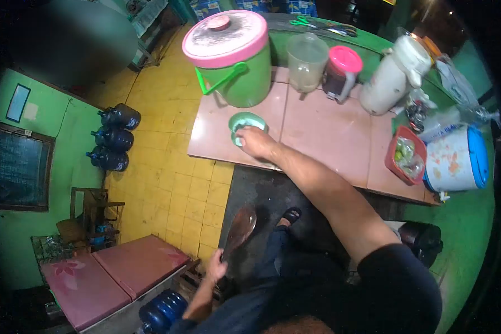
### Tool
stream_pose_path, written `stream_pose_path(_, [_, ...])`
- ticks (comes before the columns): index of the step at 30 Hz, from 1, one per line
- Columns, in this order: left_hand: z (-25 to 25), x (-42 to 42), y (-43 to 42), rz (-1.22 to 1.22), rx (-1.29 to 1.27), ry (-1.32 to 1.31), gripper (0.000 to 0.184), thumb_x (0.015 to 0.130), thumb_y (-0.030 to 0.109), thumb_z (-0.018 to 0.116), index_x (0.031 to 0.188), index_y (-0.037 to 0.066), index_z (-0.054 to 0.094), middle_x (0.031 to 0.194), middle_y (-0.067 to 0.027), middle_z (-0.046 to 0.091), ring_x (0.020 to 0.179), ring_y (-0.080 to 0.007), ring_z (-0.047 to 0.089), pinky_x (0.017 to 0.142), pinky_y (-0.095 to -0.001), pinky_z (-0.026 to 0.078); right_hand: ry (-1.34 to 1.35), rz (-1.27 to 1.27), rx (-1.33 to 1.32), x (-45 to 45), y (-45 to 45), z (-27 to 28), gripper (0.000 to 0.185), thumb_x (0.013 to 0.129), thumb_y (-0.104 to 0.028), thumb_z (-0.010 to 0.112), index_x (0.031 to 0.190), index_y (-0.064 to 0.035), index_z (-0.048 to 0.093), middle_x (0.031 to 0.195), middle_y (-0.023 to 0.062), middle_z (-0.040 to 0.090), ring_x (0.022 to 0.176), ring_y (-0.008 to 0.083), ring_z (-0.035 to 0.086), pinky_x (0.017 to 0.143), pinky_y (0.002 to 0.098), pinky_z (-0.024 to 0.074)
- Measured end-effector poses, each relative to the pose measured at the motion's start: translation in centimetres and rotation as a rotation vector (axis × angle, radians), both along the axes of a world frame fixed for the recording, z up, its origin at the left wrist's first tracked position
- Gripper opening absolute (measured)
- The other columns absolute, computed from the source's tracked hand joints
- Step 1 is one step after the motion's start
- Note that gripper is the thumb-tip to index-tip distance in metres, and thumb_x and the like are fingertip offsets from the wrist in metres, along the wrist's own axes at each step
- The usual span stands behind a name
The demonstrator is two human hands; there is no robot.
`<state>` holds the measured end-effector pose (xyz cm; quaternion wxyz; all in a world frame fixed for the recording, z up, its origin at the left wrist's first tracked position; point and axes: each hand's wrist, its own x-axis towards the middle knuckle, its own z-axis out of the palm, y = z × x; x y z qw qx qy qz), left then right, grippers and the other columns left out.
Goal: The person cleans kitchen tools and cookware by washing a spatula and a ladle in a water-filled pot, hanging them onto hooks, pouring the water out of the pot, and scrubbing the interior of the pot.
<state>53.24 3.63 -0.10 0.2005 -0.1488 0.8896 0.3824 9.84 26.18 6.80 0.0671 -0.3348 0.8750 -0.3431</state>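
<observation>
The right hand (256,142) reaches into the green bowl (242,117) on the pink counter (331,131), its grip hidden; the left hand (216,267), well apart, is wrapped around a brown object (241,225). Left of both, 3 bottles (114,139) line the yellow floor (167,161).

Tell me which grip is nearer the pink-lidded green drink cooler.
Right. The right grip is at the small green bowl, just in front of the drink cooler on the tiled counter; the left grip is farther off, low, away from the counter.
</observation>
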Motion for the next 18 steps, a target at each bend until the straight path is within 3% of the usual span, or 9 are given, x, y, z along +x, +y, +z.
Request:
stream_pose_path(1, [0.0, 1.6, -0.2, 0.05, -0.057, 0.03, 0.04, 0.069, 0.002, 0.057, 0.109, 0.005, 0.053, 0.102, -0.019, 0.055, 0.1, -0.0391, 0.055, 0.086, -0.0418, 0.045, 0.004, 0.006, 0.001, -1.3, -1.0, -0.2, 0.024, 0.085, -0.011, 0.055, 0.107, -0.0043, 0.063, 0.101, 0.0193, 0.064, 0.098, 0.0353, 0.061, 0.084, 0.0449, 0.0494])
stream_pose_path(3, [0.2, 3.9, -0.2, 0.15, -0.075, 0.067, 0.039, 0.067, 0.001, 0.058, 0.106, 0.004, 0.054, 0.1, -0.0191, 0.055, 0.098, -0.038, 0.055, 0.085, -0.0402, 0.045, -0.121, -0.035, 0.422, -3.3, -2.2, -0.6, 0.026, 0.082, -0.012, 0.056, 0.106, -0.0065, 0.064, 0.113, 0.0202, 0.061, 0.105, 0.0354, 0.06, 0.09, 0.0457, 0.0488])
stream_pose_path(4, [0.4, 4.6, 0.1, 0.222, -0.044, 0.043, 0.038, 0.067, 0.001, 0.058, 0.105, 0.003, 0.055, 0.099, -0.0191, 0.055, 0.097, -0.0375, 0.055, 0.084, -0.0395, 0.045, -0.125, -0.021, 0.435, -4.3, -2.8, -1.1, 0.026, 0.082, -0.012, 0.056, 0.106, -0.0065, 0.064, 0.113, 0.0202, 0.061, 0.105, 0.0354, 0.06, 0.09, 0.0457, 0.0488])
stream_pose_path(6, [0.6, 5.6, 0.9, 0.291, -0.002, -0.007, 0.038, 0.066, 0.0, 0.058, 0.105, 0.003, 0.055, 0.098, -0.0189, 0.056, 0.096, -0.0369, 0.055, 0.084, -0.0388, 0.045, -0.268, -0.015, 0.716, -5.7, -2.9, -2.0, 0.042, 0.081, -0.017, 0.059, 0.123, -0.0155, 0.058, 0.126, 0.0177, 0.054, 0.107, 0.0351, 0.06, 0.086, 0.0448, 0.0509])
stream_pose_path(7, [0.6, 5.7, 1.1, 0.337, 0.024, -0.041, 0.038, 0.066, 0.0, 0.059, 0.104, 0.002, 0.056, 0.097, -0.0186, 0.056, 0.094, -0.0364, 0.055, 0.083, -0.0382, 0.045, -0.273, -0.01, 0.73, -5.8, -2.3, -3.9, 0.042, 0.081, -0.017, 0.059, 0.123, -0.0155, 0.058, 0.126, 0.0177, 0.054, 0.107, 0.0351, 0.06, 0.086, 0.0448, 0.0509])
stream_pose_path(9, [-1.2, 6.6, 1.0, 0.323, 0.08, 0.025, 0.038, 0.066, -0.001, 0.06, 0.104, 0.002, 0.056, 0.095, -0.018, 0.056, 0.093, -0.0357, 0.056, 0.082, -0.0382, 0.045, -0.25, -0.349, 0.689, -6.3, -0.2, -8.5, 0.042, 0.08, -0.018, 0.06, 0.121, -0.013, 0.058, 0.125, 0.0207, 0.054, 0.108, 0.0344, 0.06, 0.087, 0.0444, 0.0511])
stream_pose_path(12, [-1.9, 4.0, 1.3, 0.22, 0.074, 0.155, 0.039, 0.064, -0.002, 0.061, 0.103, 0.0, 0.056, 0.093, -0.0159, 0.056, 0.089, -0.0339, 0.057, 0.08, -0.0377, 0.046, -0.207, -0.231, 0.839, -5.6, 4.0, -6.4, 0.041, 0.079, -0.014, 0.06, 0.119, -0.009, 0.058, 0.117, 0.0212, 0.059, 0.108, 0.0319, 0.061, 0.088, 0.0442, 0.051])
stream_pose_path(18, [-2.6, -4.3, 0.1, 0.091, 0.229, 0.221, 0.036, 0.063, -0.003, 0.057, 0.099, -0.001, 0.057, 0.091, -0.0141, 0.057, 0.085, -0.0293, 0.057, 0.077, -0.0348, 0.046, -0.226, -0.396, 0.544, -5.1, 10.8, -3.0, 0.043, 0.077, -0.016, 0.064, 0.117, -0.0024, 0.057, 0.105, 0.0251, 0.063, 0.099, 0.0394, 0.062, 0.084, 0.045, 0.0524])
